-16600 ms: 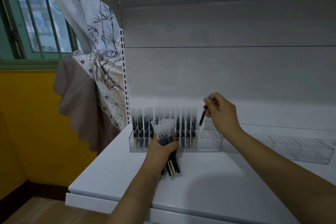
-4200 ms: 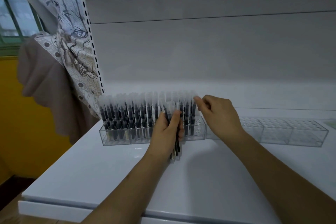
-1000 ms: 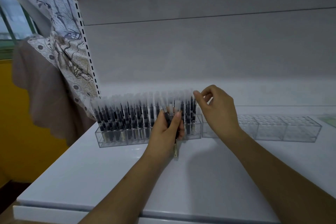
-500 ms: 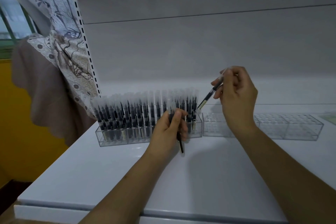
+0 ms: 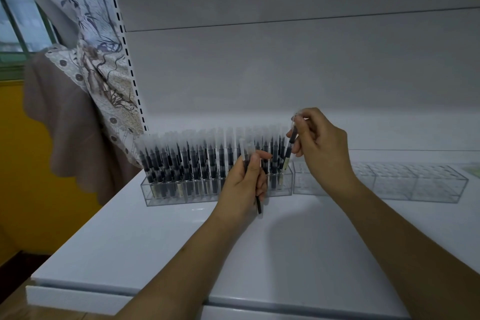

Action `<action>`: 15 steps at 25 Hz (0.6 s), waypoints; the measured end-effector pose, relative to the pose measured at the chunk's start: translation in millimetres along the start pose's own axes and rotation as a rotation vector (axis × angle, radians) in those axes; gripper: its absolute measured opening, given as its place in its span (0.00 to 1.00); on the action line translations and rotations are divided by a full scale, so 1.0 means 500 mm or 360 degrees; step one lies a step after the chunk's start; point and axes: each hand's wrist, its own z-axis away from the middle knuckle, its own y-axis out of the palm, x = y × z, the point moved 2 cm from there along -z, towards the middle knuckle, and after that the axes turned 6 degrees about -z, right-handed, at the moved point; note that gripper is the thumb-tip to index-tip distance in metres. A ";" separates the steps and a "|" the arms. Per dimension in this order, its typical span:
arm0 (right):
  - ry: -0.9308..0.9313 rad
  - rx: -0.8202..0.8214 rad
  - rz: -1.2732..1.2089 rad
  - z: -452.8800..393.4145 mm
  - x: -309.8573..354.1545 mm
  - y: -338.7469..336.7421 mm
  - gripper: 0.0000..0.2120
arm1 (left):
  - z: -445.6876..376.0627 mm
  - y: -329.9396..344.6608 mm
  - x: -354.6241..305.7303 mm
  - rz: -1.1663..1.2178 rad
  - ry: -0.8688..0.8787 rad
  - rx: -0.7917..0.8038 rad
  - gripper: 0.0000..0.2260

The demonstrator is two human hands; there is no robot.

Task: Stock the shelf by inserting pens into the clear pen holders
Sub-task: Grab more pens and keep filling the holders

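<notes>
A clear pen holder [image 5: 166, 193] stands on the white shelf, packed with several black pens with frosted caps. My right hand [image 5: 322, 148] pinches one pen [image 5: 290, 147] nearly upright, its lower tip down at the holder's right end. My left hand [image 5: 245, 184] grips one pen [image 5: 257, 201], maybe two, upright in front of the holder; the black tip sticks out below my fist. A second clear holder [image 5: 415, 184] to the right shows no pens.
The white shelf board [image 5: 155, 241] runs to a front edge near the bottom of the view. A patterned curtain [image 5: 98, 65] and brown cloth [image 5: 65, 138] hang at the left beside the slotted upright. The white back panel rises behind the holders.
My right hand has come down and left, turning its pen from slanted to nearly upright at the holder's right end. The left hand stays in place.
</notes>
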 end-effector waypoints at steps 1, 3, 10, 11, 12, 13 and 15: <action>0.0003 0.0048 0.0046 0.001 -0.004 0.003 0.06 | 0.000 0.001 -0.001 0.0003 -0.0006 0.0002 0.14; 0.0025 0.0207 0.0248 0.001 -0.013 0.013 0.06 | 0.002 0.000 -0.002 0.0004 -0.0010 -0.0001 0.14; 0.0075 0.0274 0.0813 -0.010 -0.030 0.005 0.18 | 0.002 0.003 0.004 0.0064 -0.0131 -0.0032 0.11; 0.0056 0.0190 0.0859 -0.010 -0.024 0.000 0.19 | 0.002 0.004 0.004 0.0062 -0.0145 -0.0026 0.11; 0.0018 0.0094 0.0805 -0.009 -0.012 -0.005 0.20 | 0.003 0.004 0.005 0.0053 -0.0143 -0.0012 0.11; -0.0020 0.0055 0.0656 -0.008 -0.001 -0.007 0.19 | 0.003 0.006 0.006 0.0048 -0.0128 0.0008 0.11; -0.0016 0.0261 0.0238 -0.004 0.024 0.002 0.14 | 0.006 0.008 0.006 0.0025 -0.0094 0.0052 0.11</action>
